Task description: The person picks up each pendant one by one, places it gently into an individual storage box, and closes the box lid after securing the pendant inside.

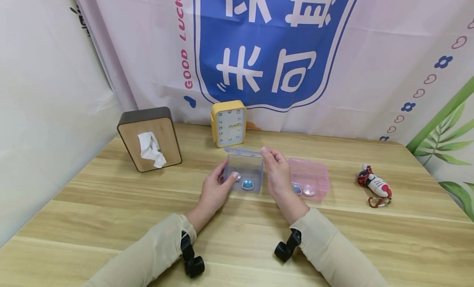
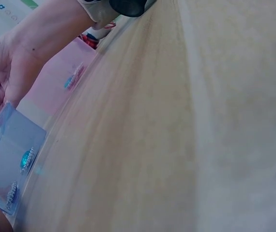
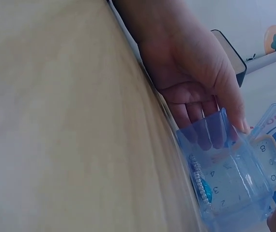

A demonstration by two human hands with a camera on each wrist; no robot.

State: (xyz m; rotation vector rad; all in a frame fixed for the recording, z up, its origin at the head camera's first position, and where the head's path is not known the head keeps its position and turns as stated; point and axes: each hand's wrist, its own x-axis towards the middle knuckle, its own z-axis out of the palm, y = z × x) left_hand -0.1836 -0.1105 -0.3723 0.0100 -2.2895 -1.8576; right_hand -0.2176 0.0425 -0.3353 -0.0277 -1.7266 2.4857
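A see-through blue plastic box stands on the table with its hinged lid raised at the back. Inside lie a blue gem-like piece with a beaded edge and a paler one. My left hand holds the box by its left side, thumb at the near rim and the other fingers along the outer wall, as the right wrist view shows. At the lid's right corner, my right hand pinches the edge between thumb and forefinger.
Right of the blue box, partly behind my right hand, a pink box holds a blue gem and a clear one. A plush keychain lies farther right. A yellow clock and a tissue box stand behind.
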